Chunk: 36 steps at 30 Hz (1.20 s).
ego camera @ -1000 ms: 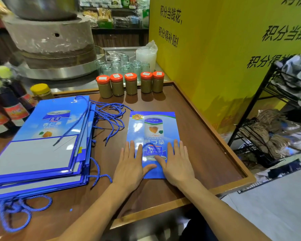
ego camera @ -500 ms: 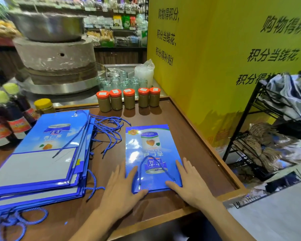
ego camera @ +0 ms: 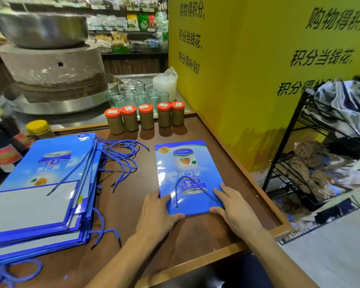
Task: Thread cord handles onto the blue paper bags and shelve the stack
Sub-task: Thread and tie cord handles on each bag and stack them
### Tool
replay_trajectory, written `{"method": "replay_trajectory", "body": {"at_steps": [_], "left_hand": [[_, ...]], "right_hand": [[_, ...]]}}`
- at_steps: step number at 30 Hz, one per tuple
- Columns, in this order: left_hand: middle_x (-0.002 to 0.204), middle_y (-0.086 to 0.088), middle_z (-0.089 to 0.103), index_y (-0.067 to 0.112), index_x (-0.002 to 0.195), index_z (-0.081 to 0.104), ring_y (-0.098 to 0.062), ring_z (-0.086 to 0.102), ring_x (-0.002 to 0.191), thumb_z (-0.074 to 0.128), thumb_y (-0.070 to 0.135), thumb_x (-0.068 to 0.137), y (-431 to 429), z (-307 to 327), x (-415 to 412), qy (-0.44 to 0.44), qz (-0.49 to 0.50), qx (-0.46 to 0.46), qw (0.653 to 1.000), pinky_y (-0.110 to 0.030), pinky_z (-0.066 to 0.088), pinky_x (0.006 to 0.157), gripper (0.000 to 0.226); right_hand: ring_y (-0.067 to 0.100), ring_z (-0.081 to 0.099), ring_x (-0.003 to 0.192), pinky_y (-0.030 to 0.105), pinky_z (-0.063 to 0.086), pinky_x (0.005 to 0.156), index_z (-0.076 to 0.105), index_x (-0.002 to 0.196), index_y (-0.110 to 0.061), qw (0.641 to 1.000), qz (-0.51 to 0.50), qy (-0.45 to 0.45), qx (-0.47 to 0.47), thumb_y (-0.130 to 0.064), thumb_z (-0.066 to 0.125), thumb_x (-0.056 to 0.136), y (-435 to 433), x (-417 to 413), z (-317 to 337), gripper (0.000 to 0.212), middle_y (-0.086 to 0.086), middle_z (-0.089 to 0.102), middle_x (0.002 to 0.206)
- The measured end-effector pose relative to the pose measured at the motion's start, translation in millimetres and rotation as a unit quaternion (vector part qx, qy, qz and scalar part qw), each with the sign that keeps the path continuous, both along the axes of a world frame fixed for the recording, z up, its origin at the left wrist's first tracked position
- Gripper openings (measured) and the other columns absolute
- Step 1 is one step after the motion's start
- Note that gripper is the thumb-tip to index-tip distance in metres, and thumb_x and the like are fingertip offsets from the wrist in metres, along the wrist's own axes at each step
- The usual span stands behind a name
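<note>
A single blue paper bag (ego camera: 185, 163) lies flat on the brown wooden table (ego camera: 125, 206), with a blue cord handle (ego camera: 195, 187) looped across its near end. My left hand (ego camera: 156, 213) rests on the bag's near left corner, thumb along the near edge. My right hand (ego camera: 235, 210) rests on the near right corner in the same way. The fingers of both hands look fairly straight. To the left lies a stack of blue bags (ego camera: 40, 194), with several loose blue cords (ego camera: 121, 154) trailing from its right side.
Several orange-lidded jars (ego camera: 146, 117) stand in a row at the table's far edge, with glasses (ego camera: 137, 96) behind them. Sauce bottles (ego camera: 2, 142) stand at the far left. A yellow wall (ego camera: 247, 80) and a black wire rack (ego camera: 299, 163) are on the right.
Both hands slid from the middle of the bag's near end out to its near corners. The cord handle between them is now uncovered. The view tilted up a little.
</note>
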State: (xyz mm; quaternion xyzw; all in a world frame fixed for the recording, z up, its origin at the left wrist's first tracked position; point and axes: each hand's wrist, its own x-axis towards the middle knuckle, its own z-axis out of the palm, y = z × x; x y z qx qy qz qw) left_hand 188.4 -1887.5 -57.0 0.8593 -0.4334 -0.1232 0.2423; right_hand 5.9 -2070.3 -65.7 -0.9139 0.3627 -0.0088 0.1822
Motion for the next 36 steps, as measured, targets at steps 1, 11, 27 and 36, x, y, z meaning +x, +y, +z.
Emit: {"method": "replay_trajectory", "body": {"at_steps": [1, 11, 27, 36], "left_hand": [[0.143, 0.004, 0.050, 0.027, 0.142, 0.060, -0.017, 0.042, 0.131, 0.078, 0.061, 0.080, -8.9, 0.3, -1.8, 0.002, 0.004, -0.006, 1.000, -0.026, 0.042, 0.103, 0.072], [0.115, -0.004, 0.055, 0.016, 0.108, 0.069, -0.024, 0.053, 0.112, 0.069, 0.047, 0.085, -91.2, -15.1, -15.0, -0.005, 0.010, -0.009, 1.000, -0.025, 0.045, 0.082, 0.039], [0.135, -0.003, 0.059, 0.016, 0.134, 0.056, -0.025, 0.058, 0.122, 0.062, 0.049, 0.096, -71.6, 10.0, 5.6, -0.041, 0.001, -0.042, 0.998, -0.036, 0.049, 0.099, 0.051], [0.117, -0.001, 0.071, 0.024, 0.119, 0.069, -0.027, 0.062, 0.113, 0.058, 0.047, 0.096, 82.4, 72.2, 116.7, -0.131, 0.194, -0.060, 0.970, -0.041, 0.052, 0.087, 0.034]], "right_hand": [[0.016, 0.013, 0.157, 0.033, 0.024, 0.124, 0.030, 0.163, -0.024, 1.000, 0.000, 0.008, -0.013, -0.058, 0.052, 0.101, -8.1, 1.3, 2.1, 0.074, -0.001, 0.020, 0.171], [0.024, 0.028, 0.152, 0.038, 0.032, 0.119, 0.041, 0.157, -0.015, 0.997, -0.009, 0.037, -0.071, -0.039, 0.054, 0.106, -77.5, -0.7, 10.7, 0.058, 0.005, 0.035, 0.165], [0.032, 0.053, 0.130, 0.046, 0.048, 0.102, 0.057, 0.141, -0.009, 0.988, -0.086, -0.096, -0.084, -0.023, 0.057, 0.103, -59.2, 16.8, 24.4, 0.040, 0.010, 0.062, 0.140], [0.026, 0.058, 0.129, 0.044, 0.050, 0.103, 0.056, 0.141, -0.018, 0.984, 0.008, -0.168, 0.055, -0.053, 0.058, 0.100, 60.7, 163.1, 47.9, 0.054, 0.005, 0.063, 0.141]]}}
